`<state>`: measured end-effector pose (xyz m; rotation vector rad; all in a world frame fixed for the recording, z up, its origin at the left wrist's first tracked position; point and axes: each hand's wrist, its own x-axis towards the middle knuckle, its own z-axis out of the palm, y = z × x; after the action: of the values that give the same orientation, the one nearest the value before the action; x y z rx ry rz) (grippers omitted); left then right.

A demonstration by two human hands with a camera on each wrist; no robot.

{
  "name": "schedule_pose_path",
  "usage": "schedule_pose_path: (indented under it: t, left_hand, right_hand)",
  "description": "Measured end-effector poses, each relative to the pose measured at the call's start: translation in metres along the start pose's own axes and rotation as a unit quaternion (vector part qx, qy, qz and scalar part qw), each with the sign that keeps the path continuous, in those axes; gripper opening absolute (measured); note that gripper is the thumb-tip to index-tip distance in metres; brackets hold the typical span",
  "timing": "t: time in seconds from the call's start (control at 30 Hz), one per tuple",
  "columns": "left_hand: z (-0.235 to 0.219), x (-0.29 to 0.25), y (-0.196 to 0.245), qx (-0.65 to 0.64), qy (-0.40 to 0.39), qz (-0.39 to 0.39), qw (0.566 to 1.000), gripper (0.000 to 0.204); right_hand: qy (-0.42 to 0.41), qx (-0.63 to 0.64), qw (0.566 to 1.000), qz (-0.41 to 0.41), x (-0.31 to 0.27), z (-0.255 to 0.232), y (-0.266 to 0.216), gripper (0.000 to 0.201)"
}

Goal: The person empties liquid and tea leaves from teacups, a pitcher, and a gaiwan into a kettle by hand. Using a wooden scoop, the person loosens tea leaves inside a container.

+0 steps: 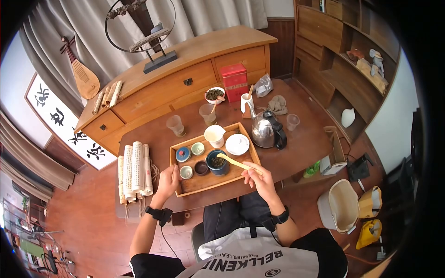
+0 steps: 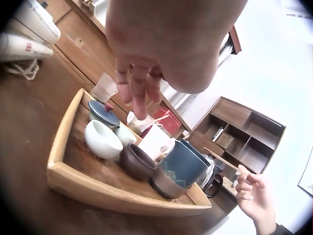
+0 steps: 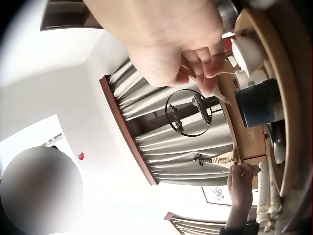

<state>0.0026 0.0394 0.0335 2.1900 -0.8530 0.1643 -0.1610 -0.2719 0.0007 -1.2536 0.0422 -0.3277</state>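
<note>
In my right hand I hold a pale bamboo tea scoop near its back end. The scoop's tip lies over the mouth of a dark blue cup, which has tea leaves inside and a lotus pattern. My left hand is at the left edge of the wooden tray, its fingers loosely bent and holding nothing. On the tray are a dark brown teacup, a white teacup, a small pale green cup, a blue lid with red knob, a white pitcher and a round white dish.
A steel kettle stands right of the tray. Behind it are plastic cups, a bowl of tea leaves and a red tin. Rolled scrolls lie left; a bucket stands on the floor.
</note>
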Motion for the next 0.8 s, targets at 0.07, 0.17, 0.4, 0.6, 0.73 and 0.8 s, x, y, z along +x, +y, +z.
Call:
schedule_pose_path:
  t: [0.07, 0.17, 0.4, 0.6, 0.73, 0.8]
  left_hand:
    - [-0.001, 0.0, -0.002, 0.056, -0.047, -0.003, 0.997, 0.018]
    - [0.0, 0.001, 0.003, 0.054, 0.003, 0.041, 0.998, 0.012]
    - [-0.001, 0.018, 0.0, -0.081, 0.004, -0.066, 0.995, 0.017]
    - [0.009, 0.057, -0.001, -0.037, 0.018, -0.023, 0.999, 0.026]
    - [0.014, 0.079, 0.001, 0.035, -0.011, -0.013, 0.999, 0.023]
    - [0.014, 0.088, 0.008, 0.046, -0.022, -0.031, 0.998, 0.016]
  right_hand:
    - [-0.008, -0.004, 1.0, -0.001, 0.002, 0.0, 0.008, 0.033]
    - [-0.005, -0.003, 1.0, 0.011, 0.002, -0.007, 0.017, 0.032]
    - [0.071, 0.05, 0.996, 0.026, 0.008, -0.02, 0.005, 0.032]
    - [0.003, 0.072, 0.994, 0.086, 0.02, -0.022, 0.006, 0.032]
    - [0.032, 0.087, 0.988, 0.122, 0.026, -0.037, 0.014, 0.032]
    - [0.044, 0.099, 0.99, 0.088, 0.031, -0.045, 0.01, 0.032]
